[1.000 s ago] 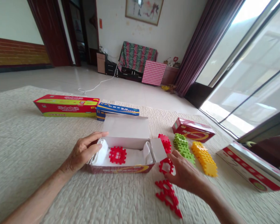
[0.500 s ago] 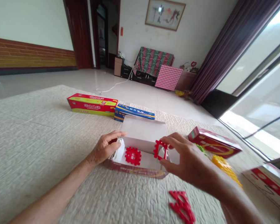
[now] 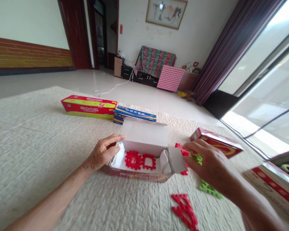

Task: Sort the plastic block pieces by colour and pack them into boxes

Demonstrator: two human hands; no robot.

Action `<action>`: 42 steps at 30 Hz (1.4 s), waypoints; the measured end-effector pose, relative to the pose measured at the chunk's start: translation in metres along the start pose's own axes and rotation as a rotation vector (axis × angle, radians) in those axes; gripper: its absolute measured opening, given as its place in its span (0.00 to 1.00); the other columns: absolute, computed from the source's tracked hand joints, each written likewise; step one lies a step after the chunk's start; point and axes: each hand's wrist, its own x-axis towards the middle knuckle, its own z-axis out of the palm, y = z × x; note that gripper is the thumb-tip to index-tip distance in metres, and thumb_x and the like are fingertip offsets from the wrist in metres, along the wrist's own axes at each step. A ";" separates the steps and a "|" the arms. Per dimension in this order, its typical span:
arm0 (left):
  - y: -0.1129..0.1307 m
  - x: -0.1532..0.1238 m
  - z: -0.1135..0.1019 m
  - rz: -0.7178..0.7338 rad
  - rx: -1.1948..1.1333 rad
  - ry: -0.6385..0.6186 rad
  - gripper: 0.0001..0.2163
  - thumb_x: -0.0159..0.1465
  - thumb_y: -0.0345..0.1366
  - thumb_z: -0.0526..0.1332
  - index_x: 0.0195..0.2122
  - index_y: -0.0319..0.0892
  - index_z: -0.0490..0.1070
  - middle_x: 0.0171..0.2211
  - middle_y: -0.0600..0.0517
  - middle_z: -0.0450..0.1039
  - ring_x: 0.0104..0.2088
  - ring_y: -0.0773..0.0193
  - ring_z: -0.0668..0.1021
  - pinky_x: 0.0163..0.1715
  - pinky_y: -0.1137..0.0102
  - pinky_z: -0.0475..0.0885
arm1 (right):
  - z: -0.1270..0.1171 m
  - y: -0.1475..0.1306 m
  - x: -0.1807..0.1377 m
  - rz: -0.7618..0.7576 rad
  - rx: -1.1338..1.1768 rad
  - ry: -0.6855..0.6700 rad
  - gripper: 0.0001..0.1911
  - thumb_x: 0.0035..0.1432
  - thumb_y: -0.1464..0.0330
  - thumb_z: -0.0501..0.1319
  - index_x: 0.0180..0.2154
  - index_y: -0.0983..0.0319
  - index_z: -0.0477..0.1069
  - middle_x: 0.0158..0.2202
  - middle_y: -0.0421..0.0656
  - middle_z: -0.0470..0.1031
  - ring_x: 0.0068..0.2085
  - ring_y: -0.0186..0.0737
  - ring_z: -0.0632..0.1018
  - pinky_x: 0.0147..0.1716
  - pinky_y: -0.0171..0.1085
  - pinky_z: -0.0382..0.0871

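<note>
An open carton (image 3: 144,175) with its lid folded back sits in front of me. Two red toothed square pieces lie inside: a lattice-filled one (image 3: 133,160) and a hollow one (image 3: 149,162), between white wrapped bundles at the ends. My left hand (image 3: 104,152) grips the carton's left end between thumb and fingers. Just beyond its right flap (image 3: 179,159), my right hand (image 3: 203,160) reaches over more red toothed pieces (image 3: 181,148), fingers apart. Whether its fingertips touch them is hard to see. Green toothed pieces (image 3: 210,189) are partly covered by my right hand and arm.
Red triangular pieces (image 3: 185,210) lie nearer me on the textured cover (image 3: 98,205). Behind the carton stand a long red-and-yellow box (image 3: 89,108) and a blue box (image 3: 136,115). A dark red box (image 3: 218,142) and a white-and-red box (image 3: 274,189) are at the right.
My right hand has let go of the hollow red square, which now lies in the carton beside the other. That hand has moved right, past the flap. My left hand remains at the carton's end.
</note>
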 end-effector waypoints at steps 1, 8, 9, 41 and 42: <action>0.000 0.000 0.000 -0.005 0.003 0.002 0.20 0.57 0.37 0.56 0.49 0.40 0.74 0.45 0.49 0.74 0.44 0.58 0.75 0.43 0.69 0.70 | 0.003 0.010 -0.003 0.023 -0.021 -0.012 0.10 0.56 0.66 0.57 0.40 0.58 0.72 0.37 0.45 0.73 0.34 0.39 0.75 0.31 0.39 0.66; -0.003 0.000 -0.001 -0.021 0.005 0.012 0.19 0.57 0.39 0.58 0.48 0.42 0.75 0.49 0.48 0.74 0.51 0.54 0.73 0.49 0.68 0.69 | 0.038 0.027 -0.025 0.109 -0.086 -0.187 0.17 0.49 0.66 0.62 0.43 0.61 0.70 0.42 0.50 0.70 0.38 0.45 0.73 0.37 0.44 0.68; -0.003 0.000 -0.002 -0.019 0.007 0.012 0.19 0.57 0.40 0.58 0.48 0.43 0.75 0.49 0.48 0.74 0.50 0.54 0.73 0.49 0.68 0.69 | 0.042 0.025 -0.027 0.116 -0.093 -0.193 0.17 0.48 0.66 0.63 0.42 0.61 0.70 0.42 0.50 0.70 0.38 0.46 0.73 0.37 0.45 0.68; -0.001 0.001 0.001 0.023 0.005 -0.003 0.20 0.56 0.34 0.56 0.49 0.40 0.74 0.46 0.49 0.74 0.43 0.60 0.75 0.40 0.70 0.70 | 0.024 -0.068 0.038 -0.119 0.049 -0.152 0.17 0.46 0.64 0.66 0.41 0.61 0.71 0.38 0.47 0.70 0.38 0.44 0.72 0.38 0.44 0.67; -0.001 0.001 0.001 0.022 0.004 -0.002 0.20 0.56 0.34 0.56 0.49 0.40 0.74 0.45 0.49 0.74 0.44 0.59 0.75 0.41 0.70 0.70 | 0.024 -0.065 0.036 -0.114 0.036 -0.137 0.18 0.46 0.64 0.66 0.42 0.61 0.71 0.39 0.47 0.70 0.39 0.44 0.72 0.38 0.44 0.67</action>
